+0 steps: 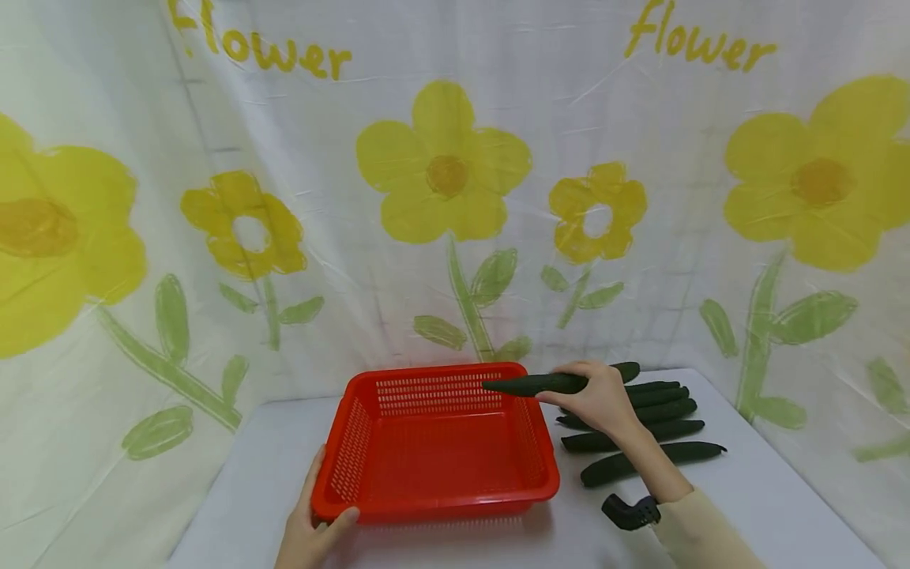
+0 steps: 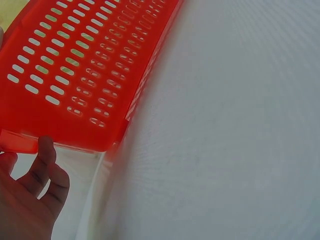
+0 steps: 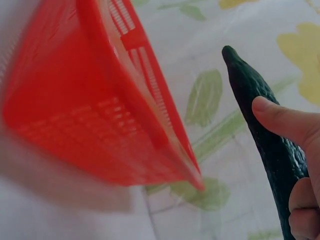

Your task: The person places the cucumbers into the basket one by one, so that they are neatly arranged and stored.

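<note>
A red plastic basket (image 1: 435, 510) with slotted sides stands on the white table, and no things show inside it. My left hand (image 1: 313, 521) holds its near left corner, thumb on the front rim and fingers along the left side; the left wrist view shows the fingers (image 2: 47, 155) at the rim. Above the basket's right rim, my right hand (image 1: 596, 399) grips a dark green cucumber (image 1: 522, 386) between thumb and fingers. In the right wrist view the cucumber (image 3: 265, 135) points its narrow end away from the hand. Beneath that hand lie several more cucumbers (image 1: 668, 431).
The cucumbers lie in a rough row right of the basket, on the white tabletop (image 1: 277, 435). A black curved device (image 1: 631, 512) sits at my right wrist by the pale sleeve (image 1: 700, 525). Behind the table hangs a white sheet (image 1: 341, 316) painted with yellow flowers.
</note>
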